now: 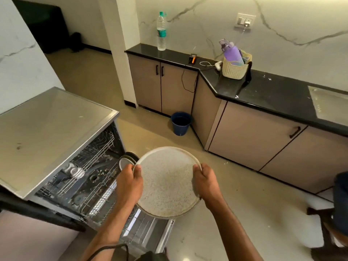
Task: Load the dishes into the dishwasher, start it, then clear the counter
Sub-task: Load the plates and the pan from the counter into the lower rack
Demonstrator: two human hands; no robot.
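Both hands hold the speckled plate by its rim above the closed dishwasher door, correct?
Not quite. The head view shows the dishwasher door open and lowered, racks exposed. The left hand and right hand do hold the speckled plate by its rim.

At the top centre of the frame stands a clear plastic water bottle with a green cap [161,32]. Right of it, a cream woven plastic basket [235,69] holds a tilted purple drinking bottle [231,50]. A white wall socket [245,20] sits in the upper right. A dark blue round bucket [181,123] stands on the floor mid-frame.
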